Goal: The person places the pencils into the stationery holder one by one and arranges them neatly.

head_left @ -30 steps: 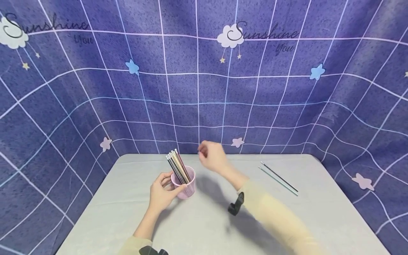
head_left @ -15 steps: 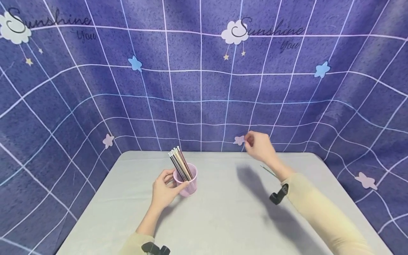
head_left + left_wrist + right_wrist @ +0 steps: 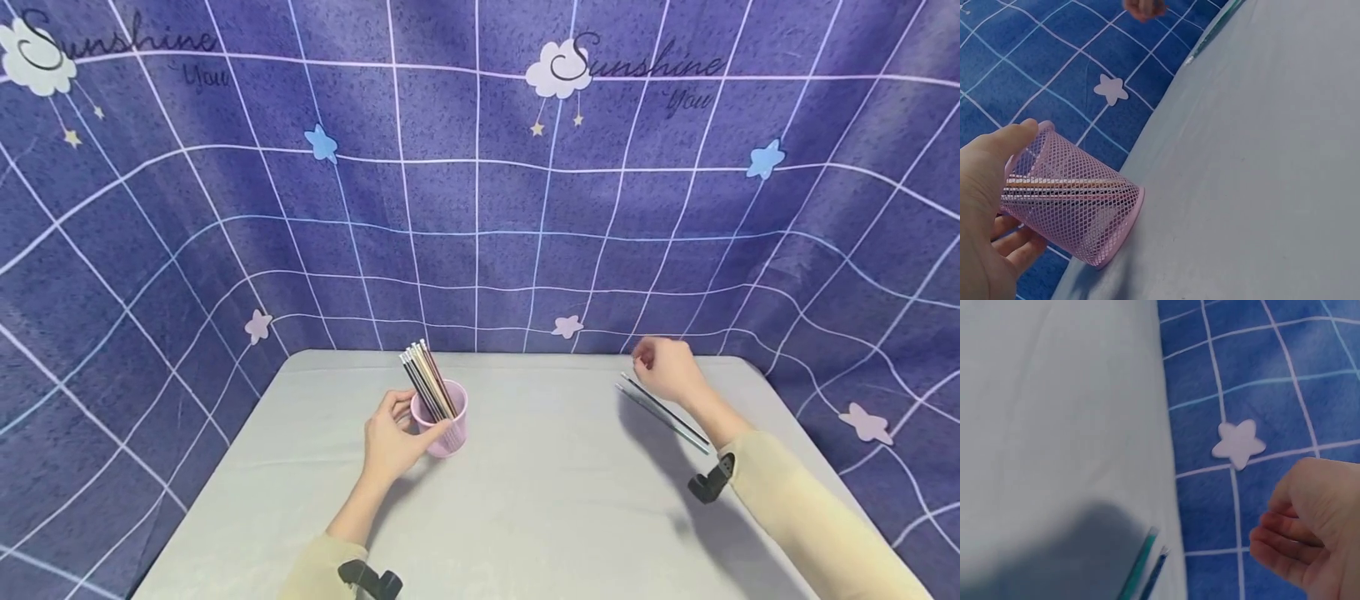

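My left hand [image 3: 392,442] grips a pink mesh pencil cup [image 3: 454,440] on the table, thumb on the near rim and fingers round its left side. Several pencils [image 3: 429,379], dark, tan and reddish, lean leftward inside it. The cup's mesh wall [image 3: 1079,194] fills the lower left of the left wrist view. At the table's right, a teal pencil [image 3: 1138,565] and a dark pencil [image 3: 1155,575] lie side by side. My right hand [image 3: 667,371] hovers above their far ends, apart from them. Its fingers are loosely bent, with nothing seen in them.
A grey-white cloth covers the table [image 3: 540,483]. Behind its back edge hangs a blue gridded curtain [image 3: 495,200] with stars and clouds, which also closes off both sides. A black wrist camera [image 3: 712,479] sits on the right forearm, another on the left.
My right hand has swung rightward from near the cup to above the two loose pencils, then lowered a little. The left hand keeps its hold on the cup.
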Demonstrator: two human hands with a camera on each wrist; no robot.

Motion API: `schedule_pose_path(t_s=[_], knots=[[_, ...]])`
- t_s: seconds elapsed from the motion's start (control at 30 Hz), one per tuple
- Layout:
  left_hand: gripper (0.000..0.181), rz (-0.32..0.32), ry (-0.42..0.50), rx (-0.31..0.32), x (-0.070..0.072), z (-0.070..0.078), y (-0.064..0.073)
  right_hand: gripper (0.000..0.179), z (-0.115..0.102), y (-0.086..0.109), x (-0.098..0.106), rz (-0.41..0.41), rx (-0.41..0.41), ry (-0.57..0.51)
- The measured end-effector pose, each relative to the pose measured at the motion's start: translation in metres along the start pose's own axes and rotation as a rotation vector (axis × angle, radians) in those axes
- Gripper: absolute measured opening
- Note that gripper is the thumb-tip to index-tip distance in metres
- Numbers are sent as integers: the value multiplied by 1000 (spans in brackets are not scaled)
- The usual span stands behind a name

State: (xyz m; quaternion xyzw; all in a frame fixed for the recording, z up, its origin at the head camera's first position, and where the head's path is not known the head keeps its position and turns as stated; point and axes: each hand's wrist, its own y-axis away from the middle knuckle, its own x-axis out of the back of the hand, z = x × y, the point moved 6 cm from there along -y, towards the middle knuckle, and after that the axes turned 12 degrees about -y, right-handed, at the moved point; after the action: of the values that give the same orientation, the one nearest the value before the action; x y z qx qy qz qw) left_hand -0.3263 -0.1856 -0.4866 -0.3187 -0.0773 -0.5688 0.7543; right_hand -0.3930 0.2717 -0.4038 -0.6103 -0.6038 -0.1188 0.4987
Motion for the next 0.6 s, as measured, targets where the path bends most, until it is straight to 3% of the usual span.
schedule_pose_path(t_s=[0.27, 0.47, 0.6], knots=[[70, -19, -4, -20, -4, 3, -2, 4, 35, 40, -20, -171, -16, 115], [68, -13, -15, -5, -2, -1, -1, 3, 48, 61, -34, -188, -71, 140], [68, -18, -8, -10, -1, -1, -1, 12, 50, 66, -37, -176, -104, 151]])
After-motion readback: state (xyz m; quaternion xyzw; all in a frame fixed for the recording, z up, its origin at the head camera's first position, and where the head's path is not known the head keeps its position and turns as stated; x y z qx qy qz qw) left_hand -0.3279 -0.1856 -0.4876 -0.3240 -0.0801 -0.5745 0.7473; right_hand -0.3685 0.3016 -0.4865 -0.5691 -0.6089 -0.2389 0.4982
